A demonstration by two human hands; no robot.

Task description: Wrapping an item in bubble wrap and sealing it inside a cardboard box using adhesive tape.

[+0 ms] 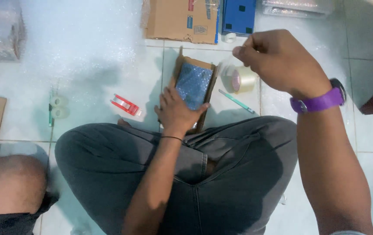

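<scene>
Left hand (175,111) flat on blue sparkly packet (194,84) in open brown box (180,61), right hand (277,61) pinching clear tape (243,79); flat brown carton (173,19) with blue label beyond.

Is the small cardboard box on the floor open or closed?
Open: the box has flaps standing apart, and the blue packet inside shows. The left hand rests on it.

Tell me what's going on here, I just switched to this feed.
A person sits cross-legged on a tiled floor. Their left hand presses down on a blue bubble-wrapped item lying in an open cardboard piece. Their right hand is raised, pinching what looks like a strip pulled from the clear tape roll beside the cardboard. A red tape dispenser lies to the left, a teal pen-like tool to the right. Another person's knee shows at lower left.
</scene>
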